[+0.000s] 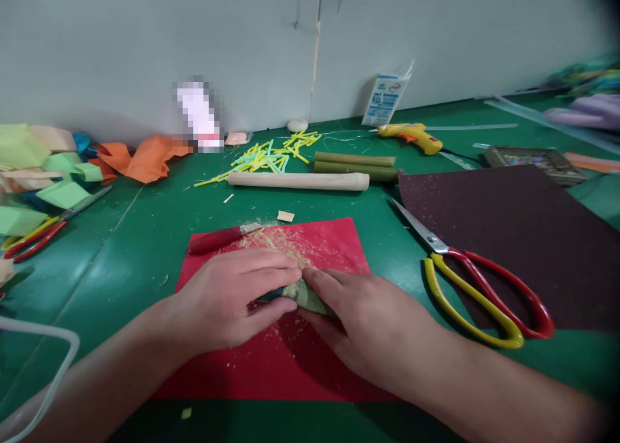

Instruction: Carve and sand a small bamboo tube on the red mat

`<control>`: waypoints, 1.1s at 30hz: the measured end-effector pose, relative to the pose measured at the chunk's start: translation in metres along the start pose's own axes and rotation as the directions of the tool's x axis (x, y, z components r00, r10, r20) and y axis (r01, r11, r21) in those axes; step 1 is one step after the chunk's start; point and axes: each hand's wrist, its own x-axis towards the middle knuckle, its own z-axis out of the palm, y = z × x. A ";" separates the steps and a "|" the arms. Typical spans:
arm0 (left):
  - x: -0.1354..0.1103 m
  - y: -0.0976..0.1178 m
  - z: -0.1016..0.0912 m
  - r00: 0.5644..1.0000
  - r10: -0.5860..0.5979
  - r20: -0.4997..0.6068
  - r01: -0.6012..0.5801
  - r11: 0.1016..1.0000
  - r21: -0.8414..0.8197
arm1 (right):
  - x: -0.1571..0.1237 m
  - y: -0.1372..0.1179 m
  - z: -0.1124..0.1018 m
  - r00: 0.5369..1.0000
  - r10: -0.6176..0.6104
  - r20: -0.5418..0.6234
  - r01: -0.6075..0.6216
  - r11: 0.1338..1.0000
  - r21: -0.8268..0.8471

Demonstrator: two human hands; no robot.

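My left hand and my right hand meet over a red sheet. Between them is a short green bamboo piece, mostly covered by my fingers. Both hands are closed on it, fingertips nearly touching. A dark strip shows under my left fingers; its kind is hidden. Fine yellowish shavings lie scattered on the sheet just beyond my hands. A red-handled knife rests at the sheet's far left corner, its blade pointing right.
Large scissors lie partly over a dark brown sheet at right. Behind are a pale stick, green bamboo tubes, yellow strips and a yellow glue gun. Coloured paper piles up at left.
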 end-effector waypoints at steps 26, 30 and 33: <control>0.000 0.004 -0.005 0.994 0.110 -0.026 -0.110 0.994 -0.020 | 0.001 0.002 -0.011 0.940 0.108 0.323 -0.319 0.607 0.728; 0.001 0.006 -0.003 0.997 0.059 -0.052 -0.060 0.998 -0.006 | -0.001 -0.001 -0.005 0.988 0.121 0.092 -0.150 0.874 0.463; 0.001 0.007 -0.002 0.999 -0.005 -0.032 0.004 0.999 -0.042 | -0.004 -0.001 -0.001 0.997 0.073 0.020 -0.076 0.969 0.236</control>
